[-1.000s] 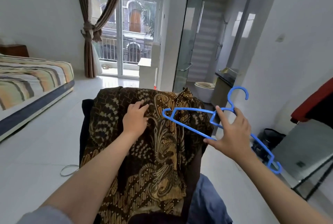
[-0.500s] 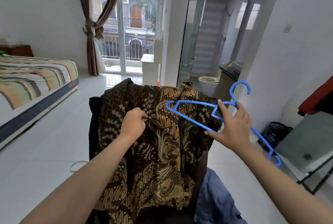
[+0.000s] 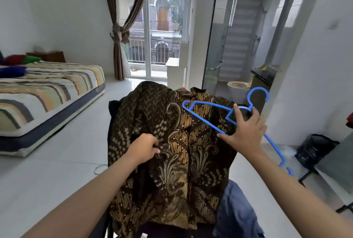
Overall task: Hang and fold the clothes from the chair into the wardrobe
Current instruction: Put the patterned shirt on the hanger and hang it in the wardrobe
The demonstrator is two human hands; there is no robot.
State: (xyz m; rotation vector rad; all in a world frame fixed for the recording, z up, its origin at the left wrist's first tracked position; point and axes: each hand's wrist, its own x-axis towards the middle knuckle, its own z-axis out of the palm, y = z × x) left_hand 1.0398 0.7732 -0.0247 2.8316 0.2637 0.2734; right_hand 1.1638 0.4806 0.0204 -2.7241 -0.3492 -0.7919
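Batik shirt [image 3: 172, 142], brown/gold, draped over chair back [image 3: 112, 115], directly under both hands. Left hand [image 3: 143, 149] fingers curled, pinching a fold of fabric at mid-front. Right hand [image 3: 246, 132] gripping blue plastic hanger [image 3: 206, 121] near hook base, thumb and fingers wrapped round the frame, hanger's far arm lying over shirt's collar side. Likely handling: fabric thin, soft, light, no stiffness, prob. slides off chair easily; best held at collar/shoulders just ahead of right hand for threading hanger. Hanger rigid, light, thin-walled, may flex. Blue garment [image 3: 236, 213] below right forearm. No brands, labels or legible writing.
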